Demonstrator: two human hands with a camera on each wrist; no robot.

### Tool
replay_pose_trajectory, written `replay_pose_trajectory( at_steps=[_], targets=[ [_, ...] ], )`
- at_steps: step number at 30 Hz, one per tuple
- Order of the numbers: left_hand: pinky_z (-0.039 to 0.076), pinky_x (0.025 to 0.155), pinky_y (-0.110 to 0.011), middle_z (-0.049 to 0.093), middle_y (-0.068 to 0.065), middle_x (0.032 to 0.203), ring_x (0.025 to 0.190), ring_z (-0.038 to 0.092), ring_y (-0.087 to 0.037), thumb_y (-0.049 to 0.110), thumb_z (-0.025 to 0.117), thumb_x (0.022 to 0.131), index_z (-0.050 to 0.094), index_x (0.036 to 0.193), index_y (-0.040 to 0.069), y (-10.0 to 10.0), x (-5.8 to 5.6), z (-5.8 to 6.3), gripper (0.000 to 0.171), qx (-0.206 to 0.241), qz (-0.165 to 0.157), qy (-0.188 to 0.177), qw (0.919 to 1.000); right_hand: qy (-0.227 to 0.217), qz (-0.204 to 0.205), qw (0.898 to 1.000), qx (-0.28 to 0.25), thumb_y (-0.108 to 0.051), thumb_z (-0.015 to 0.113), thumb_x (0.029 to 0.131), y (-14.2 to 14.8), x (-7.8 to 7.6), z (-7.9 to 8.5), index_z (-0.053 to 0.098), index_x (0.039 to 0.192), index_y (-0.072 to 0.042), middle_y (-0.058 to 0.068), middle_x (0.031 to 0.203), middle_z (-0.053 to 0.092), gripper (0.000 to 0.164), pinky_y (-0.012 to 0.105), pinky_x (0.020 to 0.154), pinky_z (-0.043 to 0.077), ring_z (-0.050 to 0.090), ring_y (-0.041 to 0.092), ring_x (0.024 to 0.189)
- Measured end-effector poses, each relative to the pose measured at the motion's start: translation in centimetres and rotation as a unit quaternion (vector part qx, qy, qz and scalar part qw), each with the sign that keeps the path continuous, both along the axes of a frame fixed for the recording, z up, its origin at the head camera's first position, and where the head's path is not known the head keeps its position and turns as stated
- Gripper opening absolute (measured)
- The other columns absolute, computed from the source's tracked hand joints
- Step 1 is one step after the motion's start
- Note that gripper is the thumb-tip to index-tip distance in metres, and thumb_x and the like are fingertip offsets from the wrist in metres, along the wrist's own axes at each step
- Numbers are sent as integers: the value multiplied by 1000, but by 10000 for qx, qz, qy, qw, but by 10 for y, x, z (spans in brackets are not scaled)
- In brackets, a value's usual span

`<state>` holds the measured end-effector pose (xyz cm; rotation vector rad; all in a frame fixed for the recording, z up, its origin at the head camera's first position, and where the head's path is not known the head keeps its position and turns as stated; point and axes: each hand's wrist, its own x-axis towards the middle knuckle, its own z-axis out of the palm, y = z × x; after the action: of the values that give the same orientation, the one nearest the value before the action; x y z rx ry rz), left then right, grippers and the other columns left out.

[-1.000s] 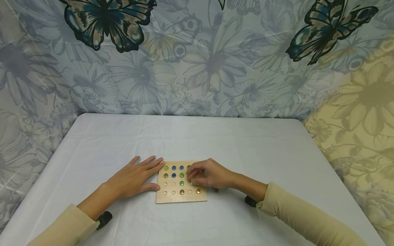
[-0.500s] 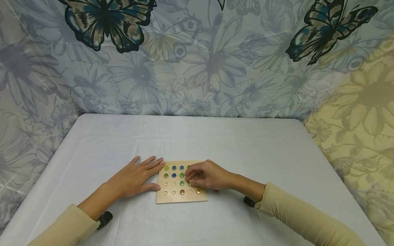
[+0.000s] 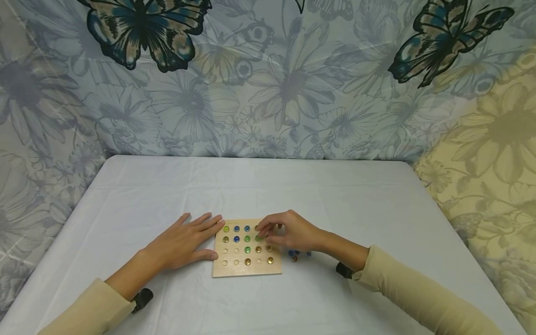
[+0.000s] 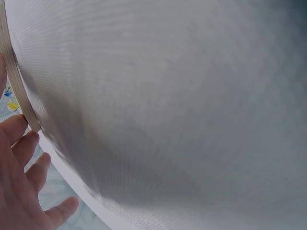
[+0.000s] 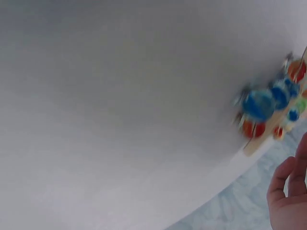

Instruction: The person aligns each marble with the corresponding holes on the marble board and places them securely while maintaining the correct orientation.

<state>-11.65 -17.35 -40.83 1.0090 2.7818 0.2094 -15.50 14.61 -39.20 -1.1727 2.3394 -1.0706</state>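
Note:
A light wooden board (image 3: 220,270) lies on the table, with rows of round hollows. Green, blue and amber glass marbles fill many of them, including one amber marble (image 3: 258,249) in the third row. My left hand (image 3: 182,243) rests flat at the board's left side, its straight fingers and thumb touching the edge. Above the board's right part hovers my right hand (image 3: 297,232), fingers loosely bent, thumb and fingertips apart, no marble visible between them. It hides some hollows at the upper right. In the left wrist view, the left hand's fingers (image 4: 29,148) touch the board's edge.
Just right of the board lie several loose marbles, among them a blue marble (image 3: 291,253) and a reddish-brown marble (image 3: 294,259). A white cloth (image 3: 268,186) covers the table. Behind it hangs a floral fabric backdrop (image 3: 268,93) with butterflies.
My right hand has let go of the amber marble, which sits in a third-row hollow, and has lifted up and to the right. The loose marbles show more. My left hand stays still.

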Motion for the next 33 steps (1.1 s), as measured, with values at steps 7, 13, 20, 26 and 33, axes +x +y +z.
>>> replay_pose_trajectory(
  at_steps=[7, 13, 20, 26, 33],
  targets=[
    [23, 111, -67, 32, -2, 161, 147, 30, -30, 64, 47, 96, 33, 157, 17, 0, 0, 0, 79, 60, 7, 8, 10000, 92, -201, 9997, 105, -7, 75, 89, 23, -6, 4, 70, 115, -9, -5, 102, 75, 26, 41, 86, 52, 67, 7, 95],
    [23, 111, -67, 32, -2, 161, 147, 30, -30, 64, 47, 96, 33, 157, 17, -1, 0, 0, 79, 74, 7, 13, 10000, -191, -438, 9984, 294, -9, 76, 89, 41, -6, 4, 71, 113, -9, -7, 100, 75, 25, 42, 91, 51, 66, 10, 98],
    [22, 112, -67, 31, -2, 161, 147, 30, -30, 64, 49, 96, 32, 157, 17, 0, 0, -2, 79, 106, 9, -26, 9999, -449, -548, 9960, 538, -6, 75, 89, 60, -6, -2, 72, 110, -10, -8, 98, 75, 22, 38, 90, 52, 67, 6, 94],
    [24, 111, -67, 32, -2, 161, 147, 31, -29, 64, 50, 95, 33, 157, 17, 0, 0, -4, 80, 67, 0, 72, 10000, -570, -522, 9953, 581, -5, 75, 88, 76, -6, -8, 72, 109, -11, -8, 97, 75, 22, 36, 88, 52, 68, 7, 92],
    [24, 111, -67, 33, -2, 161, 147, 31, -29, 64, 48, 96, 33, 157, 17, -1, 0, -3, 78, 103, -28, 101, 9999, -767, -411, 9941, 643, -5, 74, 89, 83, -3, -11, 72, 111, -11, -7, 100, 75, 22, 37, 89, 51, 68, 10, 94]
  ],
)
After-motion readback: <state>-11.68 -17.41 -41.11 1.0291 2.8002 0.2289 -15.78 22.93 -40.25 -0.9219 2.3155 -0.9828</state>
